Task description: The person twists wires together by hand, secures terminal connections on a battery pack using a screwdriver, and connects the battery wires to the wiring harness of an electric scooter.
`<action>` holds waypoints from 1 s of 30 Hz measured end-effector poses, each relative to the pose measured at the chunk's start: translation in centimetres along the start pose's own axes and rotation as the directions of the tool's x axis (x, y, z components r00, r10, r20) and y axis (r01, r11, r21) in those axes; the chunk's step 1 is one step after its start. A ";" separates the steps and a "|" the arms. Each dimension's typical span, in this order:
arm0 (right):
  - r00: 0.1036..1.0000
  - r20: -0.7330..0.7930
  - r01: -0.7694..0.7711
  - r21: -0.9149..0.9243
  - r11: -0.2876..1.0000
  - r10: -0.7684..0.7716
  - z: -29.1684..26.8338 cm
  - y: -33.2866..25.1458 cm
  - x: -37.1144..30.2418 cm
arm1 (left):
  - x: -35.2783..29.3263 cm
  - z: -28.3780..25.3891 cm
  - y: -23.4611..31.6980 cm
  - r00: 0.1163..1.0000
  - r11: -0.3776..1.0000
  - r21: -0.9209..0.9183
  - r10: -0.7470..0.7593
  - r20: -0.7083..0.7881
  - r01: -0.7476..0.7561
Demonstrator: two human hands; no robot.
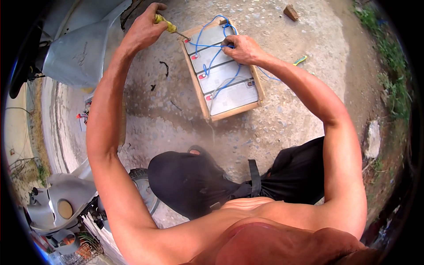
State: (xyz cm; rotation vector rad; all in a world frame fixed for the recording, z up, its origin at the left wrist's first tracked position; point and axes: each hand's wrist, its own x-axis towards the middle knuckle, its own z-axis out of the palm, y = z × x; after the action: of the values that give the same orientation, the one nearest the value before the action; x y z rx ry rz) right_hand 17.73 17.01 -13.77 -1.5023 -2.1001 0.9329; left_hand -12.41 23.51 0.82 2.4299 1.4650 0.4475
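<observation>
My left hand [145, 28] is closed around the yellow handle of a screwdriver [165, 23]. Its tip meets the red terminal [187, 40] of the farthest battery, or comes very close to it. Several grey batteries [236, 96] sit in a row inside a wooden crate [197, 84], with red terminals along their left side. Thin blue wire [204, 46] loops across their tops. Over the far right part of the crate, my right hand [243, 49] pinches this wire between thumb and fingers. A paler grey wire [224, 85] lies over the nearer batteries.
The crate rests on rough concrete ground. To its right lies a small yellow-green tool [300, 60]; farther off is a brick piece [291, 12]. Dark scraps [164, 69] lie left of the crate. Grey motorbike parts [62, 203] stand at the left, and grass [393, 84] borders the right.
</observation>
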 end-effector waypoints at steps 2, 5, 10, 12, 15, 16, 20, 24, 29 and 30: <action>1.000 -0.006 -0.003 -0.004 1.000 0.003 0.0 0.1 0.0 | 0.6 0.0 2.5 0.999 0.996 0.067 -0.051 -0.012 0.051; 1.000 0.016 -0.005 -0.012 1.000 0.005 -0.1 0.0 -0.1 | 1.4 -1.2 4.7 0.910 0.833 0.444 -0.406 0.082 0.331; 1.000 -0.010 0.017 0.005 1.000 -0.017 -0.2 -0.8 -0.2 | 1.8 -0.3 -0.1 0.999 0.977 0.209 0.024 0.031 -0.030; 1.000 -0.014 0.026 0.019 0.999 -0.025 -0.1 -1.0 -0.1 | 2.1 -0.1 -1.9 0.997 0.979 0.192 0.075 0.009 -0.075; 1.000 -0.012 0.016 0.029 0.999 -0.016 -0.4 -0.4 -0.4 | 2.0 1.0 0.0 1.000 0.986 0.167 0.020 -0.024 -0.016; 1.000 -0.009 0.014 0.033 0.999 -0.014 -0.4 -0.3 -0.5 | 1.9 1.0 1.5 0.995 0.980 0.173 -0.090 -0.039 0.095; 1.000 -0.020 0.017 0.036 0.999 -0.017 -0.5 -0.1 -0.3 | 2.8 -0.6 4.0 0.913 0.825 0.469 -0.399 0.090 0.314; 1.000 -0.025 0.009 0.114 0.993 -0.006 -0.5 -0.6 0.2 | 3.2 0.7 -1.5 1.000 1.000 0.014 0.020 -0.018 -0.020; 1.000 0.000 -0.017 0.142 0.990 0.017 -0.6 -0.1 0.3 | 3.6 0.7 -1.6 0.993 0.987 -0.150 0.066 0.099 -0.051; 1.000 0.009 -0.027 0.105 0.994 0.026 -0.6 0.0 0.2 | 3.4 0.9 -0.4 0.995 0.999 -0.007 -0.052 0.084 0.053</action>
State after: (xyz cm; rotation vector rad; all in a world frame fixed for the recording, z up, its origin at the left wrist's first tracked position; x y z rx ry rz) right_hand 18.04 17.42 -13.36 -1.4788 -2.0077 1.0434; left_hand -10.90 26.65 0.30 2.3669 1.4843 0.3358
